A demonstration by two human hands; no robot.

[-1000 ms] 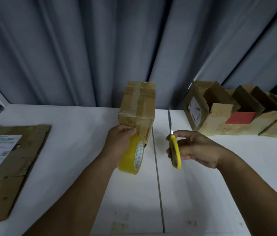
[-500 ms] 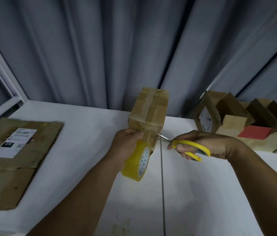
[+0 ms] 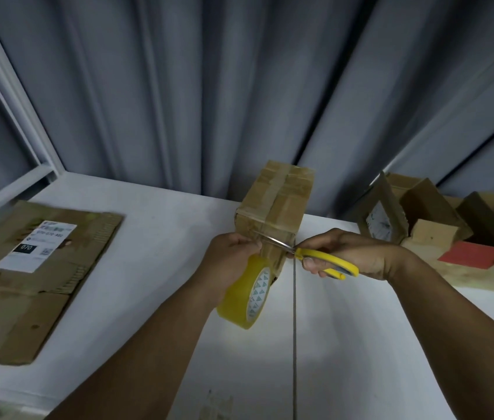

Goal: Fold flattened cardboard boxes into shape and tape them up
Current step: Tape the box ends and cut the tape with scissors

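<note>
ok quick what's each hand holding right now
Left hand: closed, holding the yellow tape roll by the taped box.
Right hand: closed, gripping the yellow scissors, blades at the box's near face.

Single head-worn wide-angle view. Faces forward and down across the worktop (image 3: 148, 228) to the curtain (image 3: 209, 86) behind it. Close in: my forearms (image 3: 136, 359) enter from the bottom edge, left hand (image 3: 229, 253) and right hand (image 3: 358, 253) near centre frame.

White table (image 3: 154, 234): flattened cardboard (image 3: 27, 277), open boxes (image 3: 435, 237)
</note>
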